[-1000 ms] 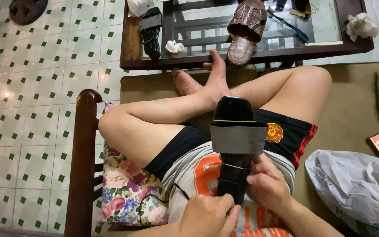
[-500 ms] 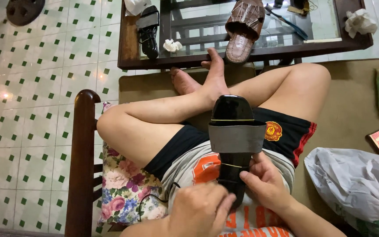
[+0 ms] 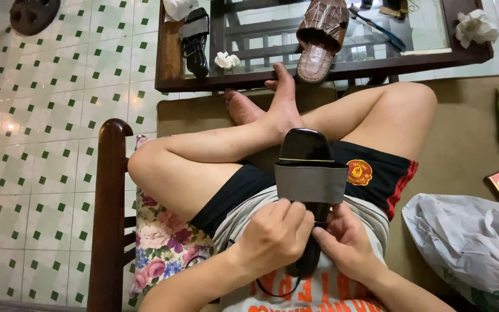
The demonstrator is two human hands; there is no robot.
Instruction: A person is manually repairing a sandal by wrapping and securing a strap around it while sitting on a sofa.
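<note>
- A glass-topped table (image 3: 171,69) stands at the far side, bearing a brown sandal (image 3: 320,37).
- A black slide sandal (image 3: 309,173) with a grey strap rests on the seated person's lap.
- Left hand (image 3: 272,234) and right hand (image 3: 347,242) both grip its near end.

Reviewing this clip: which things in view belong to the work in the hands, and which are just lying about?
In hand:
- black slide sandal with its grey strap, resting on the lap
- left hand and right hand, both gripping it near the heel

Lying about:
- brown sandal on the glass table
- black shoe
- crumpled tissue
- white plastic bag
- floral cushion
</note>
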